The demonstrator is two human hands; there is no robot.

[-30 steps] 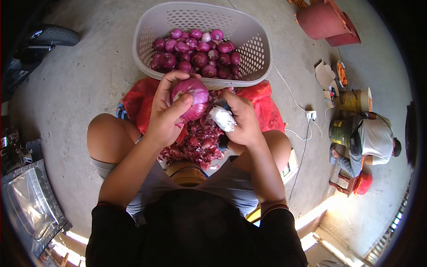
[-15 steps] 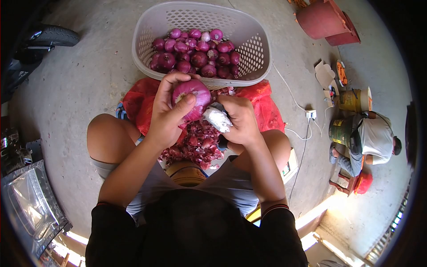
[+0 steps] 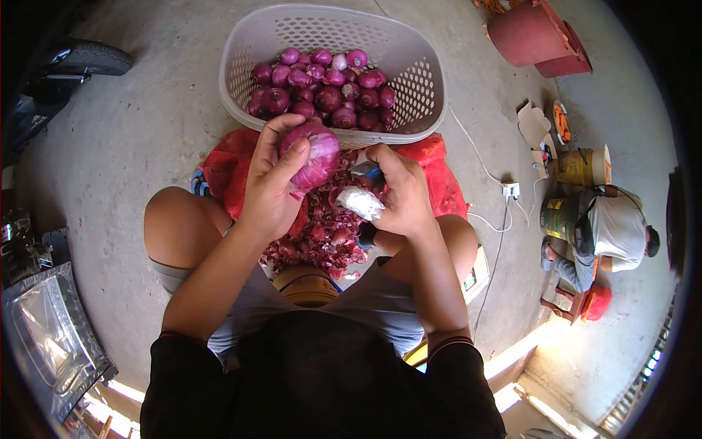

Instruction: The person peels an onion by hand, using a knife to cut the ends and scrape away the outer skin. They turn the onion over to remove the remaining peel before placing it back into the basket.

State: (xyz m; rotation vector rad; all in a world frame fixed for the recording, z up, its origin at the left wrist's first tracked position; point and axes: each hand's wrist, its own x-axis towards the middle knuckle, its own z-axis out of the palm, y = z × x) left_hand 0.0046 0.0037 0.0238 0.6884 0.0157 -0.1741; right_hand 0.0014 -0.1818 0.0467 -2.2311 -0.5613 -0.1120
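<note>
Holding: large purple-red round onion point(image 3: 316, 157), wrapped by my left hand point(image 3: 272, 186), just near of white perforated plastic basket point(image 3: 418, 80). My right hand point(image 3: 401, 196), immediately right, clasps small knife with white-wrapped handle point(image 3: 360, 202).

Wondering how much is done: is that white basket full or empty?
Partly full. Red onions lie heaped in the bottom of the basket; its perforated walls rise bare above them.

No legible text, label, brand or number anywhere
</note>
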